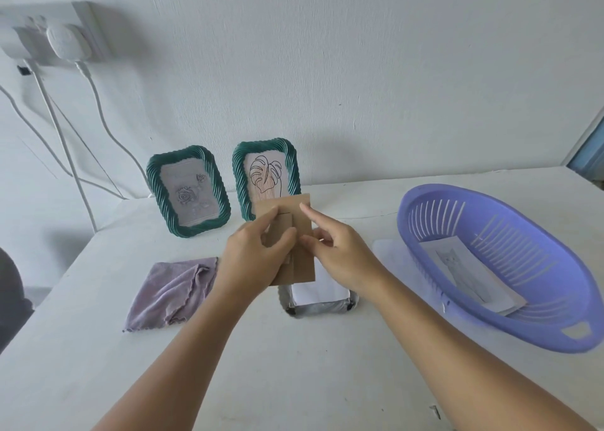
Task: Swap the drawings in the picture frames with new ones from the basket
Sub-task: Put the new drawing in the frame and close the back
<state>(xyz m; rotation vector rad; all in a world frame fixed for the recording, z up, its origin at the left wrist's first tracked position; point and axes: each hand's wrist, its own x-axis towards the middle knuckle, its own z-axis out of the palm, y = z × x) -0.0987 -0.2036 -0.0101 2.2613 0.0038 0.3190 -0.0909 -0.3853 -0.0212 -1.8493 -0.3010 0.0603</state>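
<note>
Two green picture frames stand upright against the wall: the left frame (188, 191) shows a rose drawing, the right frame (266, 177) a leaf drawing. A third frame (318, 303) lies face down on the table with white paper in it. Above it I hold a brown cardboard backing (302, 257) with its stand flap. My left hand (255, 254) grips the board from the left, thumb on the flap. My right hand (340, 254) pinches its right edge. A purple basket (490, 267) at the right holds a cat drawing (470, 273).
A folded lilac cloth (170, 291) lies left of the hands. White cables (81, 129) hang from a wall socket at the upper left. A clear sheet (389, 250) lies beside the basket. A dark object (9, 299) is at the left edge of the white table (294, 381).
</note>
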